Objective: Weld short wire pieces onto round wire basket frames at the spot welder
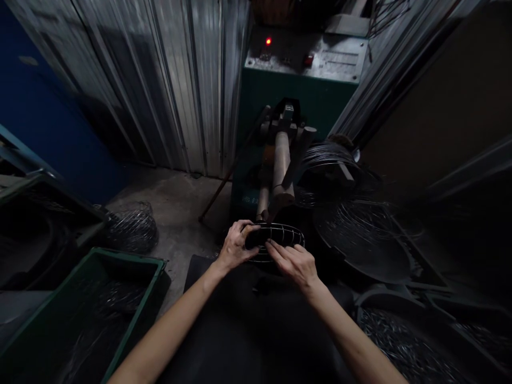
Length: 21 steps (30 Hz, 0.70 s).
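Between my hands is a round wire cage (288, 233), made of thin metal rings joined by short cross wires. My left hand (237, 246) grips its left side, thumb and fingers curled round the rim. My right hand (293, 261) holds the near right side, with the index finger stretched along the wires. The cage's far edge is just below the electrode arms (282, 160) of a green spot-welding machine (296, 90); whether it touches the tips I cannot tell. Part of the cage is hidden behind my fingers and in shadow.
A red lamp (268, 41) glows on the machine's panel. Coiled wire rings (328, 154) hang right of the arms, above a dark tray (372, 256) of wire parts. A tub (404, 341) of small metal pieces stands lower right; a green bin (96, 256) stands left.
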Each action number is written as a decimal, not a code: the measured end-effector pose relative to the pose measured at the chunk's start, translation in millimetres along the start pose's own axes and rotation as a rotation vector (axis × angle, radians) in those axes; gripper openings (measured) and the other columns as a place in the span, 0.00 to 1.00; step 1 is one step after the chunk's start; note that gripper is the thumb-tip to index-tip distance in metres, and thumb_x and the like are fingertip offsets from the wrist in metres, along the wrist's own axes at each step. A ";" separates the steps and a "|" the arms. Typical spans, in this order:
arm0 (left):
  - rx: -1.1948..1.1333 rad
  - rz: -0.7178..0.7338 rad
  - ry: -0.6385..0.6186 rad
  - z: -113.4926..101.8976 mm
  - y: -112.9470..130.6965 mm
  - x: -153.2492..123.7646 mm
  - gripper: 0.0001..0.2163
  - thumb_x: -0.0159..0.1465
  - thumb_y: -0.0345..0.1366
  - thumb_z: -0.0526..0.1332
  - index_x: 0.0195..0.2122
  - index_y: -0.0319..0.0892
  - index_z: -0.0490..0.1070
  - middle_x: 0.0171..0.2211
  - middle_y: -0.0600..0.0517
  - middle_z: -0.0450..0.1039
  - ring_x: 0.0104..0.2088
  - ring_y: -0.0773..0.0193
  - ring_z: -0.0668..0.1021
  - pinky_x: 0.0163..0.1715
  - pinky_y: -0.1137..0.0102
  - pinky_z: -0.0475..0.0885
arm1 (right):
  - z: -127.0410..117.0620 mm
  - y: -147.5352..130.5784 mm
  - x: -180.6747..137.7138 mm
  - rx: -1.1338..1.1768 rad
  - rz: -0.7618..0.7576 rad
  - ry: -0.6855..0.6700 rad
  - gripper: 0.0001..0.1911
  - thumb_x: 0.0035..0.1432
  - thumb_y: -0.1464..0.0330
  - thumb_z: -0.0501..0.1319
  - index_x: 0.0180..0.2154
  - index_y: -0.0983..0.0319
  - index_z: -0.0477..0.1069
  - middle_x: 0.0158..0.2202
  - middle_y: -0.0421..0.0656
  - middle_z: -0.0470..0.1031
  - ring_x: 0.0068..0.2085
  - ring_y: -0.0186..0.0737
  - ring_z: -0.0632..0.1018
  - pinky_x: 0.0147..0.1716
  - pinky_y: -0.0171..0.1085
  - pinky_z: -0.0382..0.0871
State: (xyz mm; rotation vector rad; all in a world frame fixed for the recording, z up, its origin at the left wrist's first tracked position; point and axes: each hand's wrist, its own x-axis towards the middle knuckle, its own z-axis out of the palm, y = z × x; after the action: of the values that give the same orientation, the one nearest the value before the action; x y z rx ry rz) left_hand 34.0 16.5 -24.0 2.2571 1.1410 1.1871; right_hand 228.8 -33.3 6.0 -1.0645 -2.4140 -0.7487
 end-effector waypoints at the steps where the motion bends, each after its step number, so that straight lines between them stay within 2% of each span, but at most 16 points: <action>1: 0.004 -0.004 0.000 0.1 -1.7 2.2 0.25 0.50 0.29 0.66 0.50 0.47 0.66 0.48 0.47 0.66 0.50 0.54 0.71 0.49 0.56 0.70 | 2.5 1.6 0.8 0.008 0.016 -0.015 0.19 0.60 0.78 0.53 0.49 0.58 0.73 0.46 0.41 0.78 0.27 0.30 0.72 0.29 0.36 0.60; 4: 0.014 -0.009 0.006 0.0 -7.2 9.2 0.25 0.49 0.29 0.67 0.50 0.47 0.67 0.48 0.47 0.66 0.50 0.54 0.71 0.49 0.56 0.70 | 9.2 6.1 4.6 0.000 0.045 -0.034 0.18 0.61 0.77 0.54 0.48 0.58 0.73 0.45 0.41 0.79 0.27 0.30 0.72 0.30 0.36 0.59; 9: 0.013 0.030 0.023 1.4 -12.6 12.1 0.26 0.49 0.28 0.67 0.50 0.45 0.67 0.48 0.48 0.66 0.49 0.55 0.71 0.50 0.57 0.69 | 13.6 9.3 6.5 -0.027 -0.008 0.028 0.16 0.61 0.78 0.54 0.46 0.60 0.74 0.45 0.40 0.79 0.26 0.30 0.72 0.29 0.36 0.59; 12: 0.034 0.035 0.030 1.2 -13.8 13.6 0.25 0.49 0.29 0.67 0.50 0.45 0.67 0.48 0.47 0.65 0.50 0.55 0.71 0.50 0.57 0.69 | 18.0 10.2 7.1 0.025 0.007 0.018 0.17 0.62 0.78 0.53 0.47 0.58 0.74 0.46 0.40 0.78 0.28 0.30 0.72 0.29 0.36 0.58; 15: 0.046 0.055 0.003 -6.1 -17.3 14.9 0.23 0.52 0.30 0.67 0.50 0.45 0.66 0.49 0.47 0.66 0.51 0.56 0.71 0.52 0.58 0.68 | 21.5 6.8 12.6 0.078 0.081 -0.019 0.16 0.62 0.76 0.53 0.45 0.56 0.75 0.44 0.39 0.79 0.28 0.30 0.72 0.30 0.36 0.59; 18: -0.003 0.115 -0.118 -21.1 -22.9 12.3 0.24 0.56 0.34 0.65 0.54 0.46 0.62 0.53 0.46 0.63 0.55 0.56 0.68 0.55 0.57 0.66 | 11.5 -0.3 14.5 0.106 0.139 -0.078 0.18 0.63 0.76 0.52 0.47 0.54 0.74 0.47 0.38 0.77 0.28 0.29 0.73 0.30 0.36 0.60; 21: -0.035 0.141 -0.165 -28.8 -33.5 13.1 0.28 0.57 0.39 0.64 0.58 0.46 0.57 0.56 0.46 0.62 0.57 0.52 0.67 0.58 0.53 0.64 | -8.5 1.0 -10.5 0.129 0.324 -0.152 0.21 0.65 0.73 0.50 0.54 0.49 0.68 0.55 0.36 0.72 0.31 0.27 0.75 0.31 0.34 0.61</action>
State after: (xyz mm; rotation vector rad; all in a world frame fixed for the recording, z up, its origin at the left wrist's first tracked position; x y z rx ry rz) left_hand -1.5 45.7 -20.6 2.3912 0.9056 1.0398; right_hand 237.3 -43.8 7.2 -1.4563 -2.2906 -0.4105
